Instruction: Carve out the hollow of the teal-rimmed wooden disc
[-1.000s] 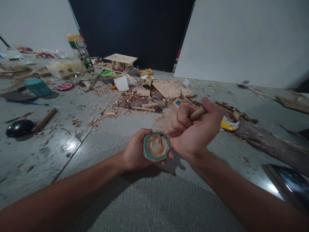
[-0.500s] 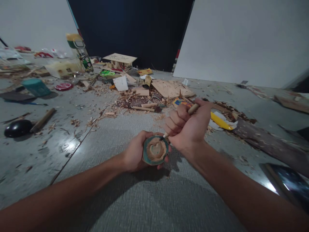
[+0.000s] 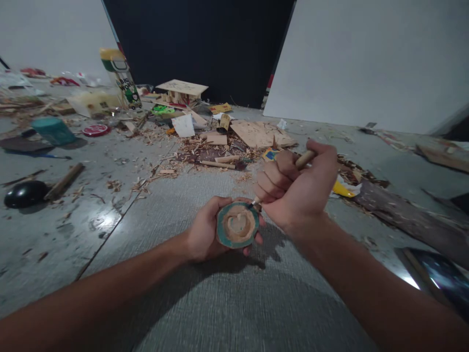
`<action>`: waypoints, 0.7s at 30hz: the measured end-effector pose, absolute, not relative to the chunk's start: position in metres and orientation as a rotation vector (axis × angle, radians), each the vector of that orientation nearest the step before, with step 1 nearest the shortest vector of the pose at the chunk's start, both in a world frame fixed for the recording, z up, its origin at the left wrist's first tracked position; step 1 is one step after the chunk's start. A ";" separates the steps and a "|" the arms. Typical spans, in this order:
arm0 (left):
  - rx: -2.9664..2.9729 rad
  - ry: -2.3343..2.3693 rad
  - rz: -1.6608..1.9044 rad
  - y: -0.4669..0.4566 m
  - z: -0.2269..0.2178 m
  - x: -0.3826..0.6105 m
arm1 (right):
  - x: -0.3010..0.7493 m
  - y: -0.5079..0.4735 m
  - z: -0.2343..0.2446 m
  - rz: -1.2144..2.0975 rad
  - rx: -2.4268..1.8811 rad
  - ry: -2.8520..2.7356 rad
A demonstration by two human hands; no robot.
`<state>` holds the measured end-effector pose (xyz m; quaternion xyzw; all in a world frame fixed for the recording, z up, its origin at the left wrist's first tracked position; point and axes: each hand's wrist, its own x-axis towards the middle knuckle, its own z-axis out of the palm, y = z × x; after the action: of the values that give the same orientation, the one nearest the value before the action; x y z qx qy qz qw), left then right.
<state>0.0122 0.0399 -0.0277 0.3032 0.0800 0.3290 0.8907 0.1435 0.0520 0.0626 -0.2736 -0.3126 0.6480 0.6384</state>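
My left hand (image 3: pixel 203 230) is wrapped round a short round wooden piece (image 3: pixel 237 225) with a teal rim and a hollowed pale middle, held just above the grey floor mat (image 3: pixel 205 303). My right hand (image 3: pixel 293 190) is clenched in a fist on a carving tool with a wooden handle (image 3: pixel 305 159). The handle sticks out past the thumb. The tool's thin metal tip (image 3: pixel 253 202) touches the upper right rim of the wooden piece.
Wood shavings, offcuts and a plywood sheet (image 3: pixel 261 134) litter the floor ahead. A teal cup (image 3: pixel 53 130), a red lid (image 3: pixel 95 130) and a carton (image 3: pixel 122 78) stand far left. A black rounded object (image 3: pixel 24 193) and a stick (image 3: pixel 65 181) lie left. A dark plank (image 3: pixel 410 217) lies right.
My right fist swung down and left until the tool's tip met the piece's rim, then lifted slightly while the tip stayed there. My left hand kept the wooden piece almost still.
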 end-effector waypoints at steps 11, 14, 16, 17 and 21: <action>0.646 0.327 0.750 0.036 -0.024 0.014 | 0.134 0.049 0.054 1.377 -0.635 -0.711; 0.634 0.343 0.755 0.035 -0.026 0.013 | 0.138 0.052 0.056 1.439 -0.667 -0.557; 0.620 0.332 0.747 0.036 -0.028 0.013 | 0.139 0.052 0.057 1.469 -0.680 -0.482; 0.620 0.325 0.743 0.036 -0.029 0.013 | 0.140 0.053 0.057 1.480 -0.683 -0.448; 0.671 0.302 0.750 0.038 -0.029 0.014 | 0.143 0.056 0.053 1.518 -0.670 -0.347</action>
<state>0.0141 0.0379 -0.0292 0.3204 0.1440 0.3580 0.8652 0.1431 0.0565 0.0526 -0.2965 -0.1535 0.6714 0.6617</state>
